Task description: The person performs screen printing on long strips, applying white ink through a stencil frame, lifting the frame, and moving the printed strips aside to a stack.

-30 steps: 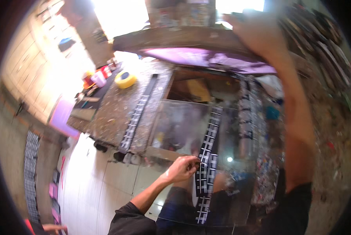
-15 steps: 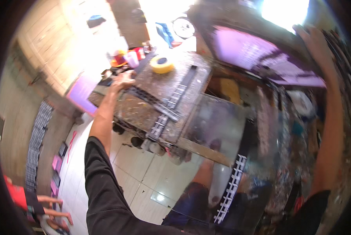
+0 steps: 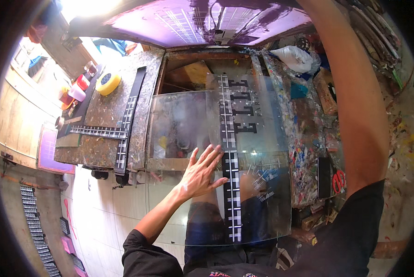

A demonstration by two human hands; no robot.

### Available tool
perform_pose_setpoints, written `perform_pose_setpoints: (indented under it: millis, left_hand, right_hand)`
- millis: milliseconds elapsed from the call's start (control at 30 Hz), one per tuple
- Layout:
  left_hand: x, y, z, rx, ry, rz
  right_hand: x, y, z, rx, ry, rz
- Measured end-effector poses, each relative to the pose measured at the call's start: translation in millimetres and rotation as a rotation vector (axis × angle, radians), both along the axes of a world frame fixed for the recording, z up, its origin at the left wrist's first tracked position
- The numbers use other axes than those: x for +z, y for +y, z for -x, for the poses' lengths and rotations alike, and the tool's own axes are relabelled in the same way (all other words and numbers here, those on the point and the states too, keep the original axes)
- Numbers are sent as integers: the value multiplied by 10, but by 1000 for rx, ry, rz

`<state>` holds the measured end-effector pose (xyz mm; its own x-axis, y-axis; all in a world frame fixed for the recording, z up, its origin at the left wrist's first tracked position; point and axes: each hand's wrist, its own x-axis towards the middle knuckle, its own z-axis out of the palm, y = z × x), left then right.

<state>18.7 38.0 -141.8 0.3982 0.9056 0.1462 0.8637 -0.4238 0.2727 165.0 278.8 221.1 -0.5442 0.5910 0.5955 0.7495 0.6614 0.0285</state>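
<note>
My left hand (image 3: pixel 202 173) lies on a glass sheet (image 3: pixel 170 115), fingers outstretched. Its fingertips and thumb touch the left edge of a long black strip (image 3: pixel 230 166) with a white crossed-line print. The strip runs down the glass toward me. Under or on the far part of the glass, a clear sheet with dark block lettering (image 3: pixel 244 106) shows. My right forearm (image 3: pixel 364 92) reaches up along the right side, and its hand is cut off by the upper edge. A raised purple printing screen (image 3: pixel 165 23) in a frame tilts up beyond the glass.
On the paint-spattered bench (image 3: pixel 105 106) at left are yellow tape (image 3: pixel 108 84), two printed black strips (image 3: pixel 128 120) and pink and red cups (image 3: pixel 80 87). To the right lie red-handled scissors (image 3: pixel 339 181), a white plastic bag (image 3: pixel 292 58) and a dark box (image 3: pixel 323 177).
The view has swung toward the glass. My left hand has left the bench at left and now rests on the glass by the strip. My right hand has passed out of view.
</note>
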Motion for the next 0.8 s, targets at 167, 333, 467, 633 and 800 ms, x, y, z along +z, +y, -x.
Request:
perform_pose_setpoints:
  millis: [167,333,467,633,800]
  left_hand:
    - [62,117,-64,32,13,61]
    - [117,193,-58,-18,60,63]
    - [103,223,-23,-32,60,86]
    - [112,243,-21,-34,59,79]
    - [78,189,-16,-24,68,72]
  right_hand:
    - [30,-66,-27,25,-2,27]
    - [28,-72,-46,51,-8,52]
    - [36,-52,-49,70,-13,62]
    - [33,-47,-4,79,-23,73]
    - [45,-67,40,84,-25,85]
